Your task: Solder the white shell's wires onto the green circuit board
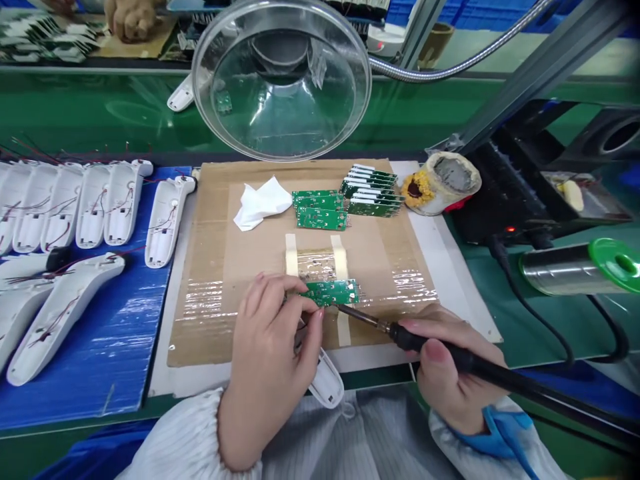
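Left hand point(273, 347) pinching left end of green circuit board point(332, 292) between fingertips, board lying on taped patch of cardboard mat point(210, 267); white handle shell point(326, 381) partly hidden under same hand
Right hand point(447, 373) closed around soldering iron point(465, 360), tip touching board's lower right edge
Beyond: stacked boards point(320, 208), white tissue point(261, 202), solder spool point(580, 267), row of white shells point(120, 203) at left

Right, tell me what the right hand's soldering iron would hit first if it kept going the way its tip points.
The right hand holds the soldering iron pointing up-left. Its tip sits at the lower right edge of the green board pinned by the left hand, so the board comes first, then probably the left fingertips. Contact can't be confirmed.
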The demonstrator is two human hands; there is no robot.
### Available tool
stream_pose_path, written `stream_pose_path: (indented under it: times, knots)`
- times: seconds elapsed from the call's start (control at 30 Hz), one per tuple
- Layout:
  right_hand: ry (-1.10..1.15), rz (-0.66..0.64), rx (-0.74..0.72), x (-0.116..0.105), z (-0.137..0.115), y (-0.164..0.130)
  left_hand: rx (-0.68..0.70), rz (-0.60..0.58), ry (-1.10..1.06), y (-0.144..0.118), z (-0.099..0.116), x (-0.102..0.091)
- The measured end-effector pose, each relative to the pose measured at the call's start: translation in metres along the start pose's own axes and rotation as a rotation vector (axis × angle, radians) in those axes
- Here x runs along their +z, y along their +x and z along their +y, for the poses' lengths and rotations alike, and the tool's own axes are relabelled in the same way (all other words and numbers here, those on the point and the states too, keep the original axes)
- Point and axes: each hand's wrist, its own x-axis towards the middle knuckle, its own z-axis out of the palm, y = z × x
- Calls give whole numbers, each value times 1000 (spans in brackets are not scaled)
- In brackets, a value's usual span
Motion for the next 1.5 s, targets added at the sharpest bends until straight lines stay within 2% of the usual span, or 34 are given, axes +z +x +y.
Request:
stream_pose_path:
  times: [0.23, 0.53, 0.6, 0.73, 0.8, 1.03, 1.4, 1.5]
  knots:
    - [-47, -165, 14, -8, -3, -1, 9, 4, 40, -1, -1, 1]
    - [-35, -208, -48, -6, -6, 4, 18, -10, 64, -1, 0, 0]
    - [-35, -151, -55, -5, -4, 4, 16, -24, 67, -1, 0, 0]
    - [-13, 56, -31, 3, 0, 2, 25, -34, 82, 1, 2, -3]
    - [3, 77, -7, 5, 1, 1, 28, -53, 97, 3, 4, -6]
    - [-2, 39, 66, 3, -2, 2, 24, -232, 192, 14, 10, -18]
    - [-20, -92, 127, -2, -3, 0, 93, -309, 330, 27, 18, -20]
    - [-14, -50, 117, 0, -3, 2, 97, -316, 370, 27, 19, -21]
